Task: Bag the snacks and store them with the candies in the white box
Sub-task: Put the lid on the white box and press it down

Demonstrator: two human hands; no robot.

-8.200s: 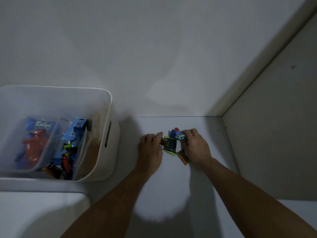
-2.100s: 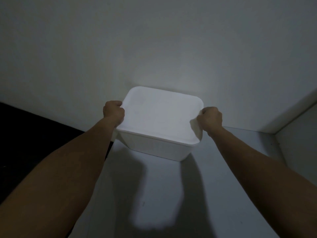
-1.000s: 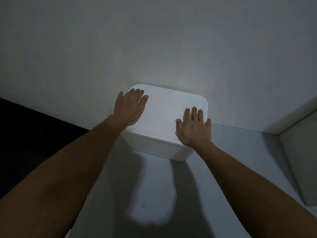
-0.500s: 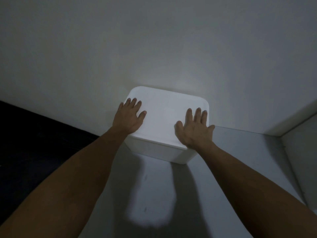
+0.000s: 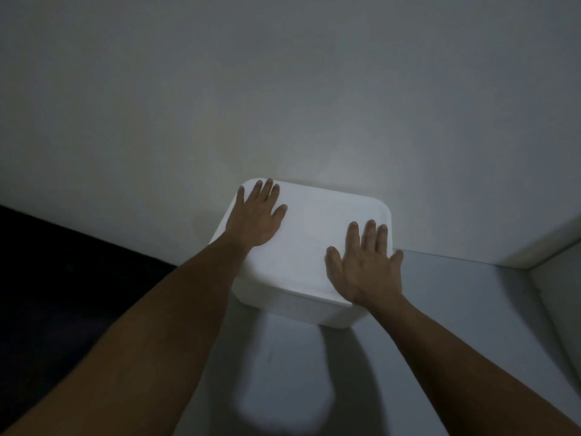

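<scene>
The white box stands on the grey shelf against the back wall, with its white lid on top. My left hand lies flat on the lid's far left part, fingers spread. My right hand lies flat on the lid's near right corner, fingers apart. Neither hand holds anything. The snacks and candies are hidden; the closed lid covers the inside of the box.
The grey shelf surface runs to the right of the box up to a white side wall. A white back wall rises right behind the box. To the left lies a dark area beyond the shelf edge.
Eight seconds ago the box stood open with snacks inside. Then both hands gripped the lid's sides; now they lie flat on top. In the last half second my left hand slid further back.
</scene>
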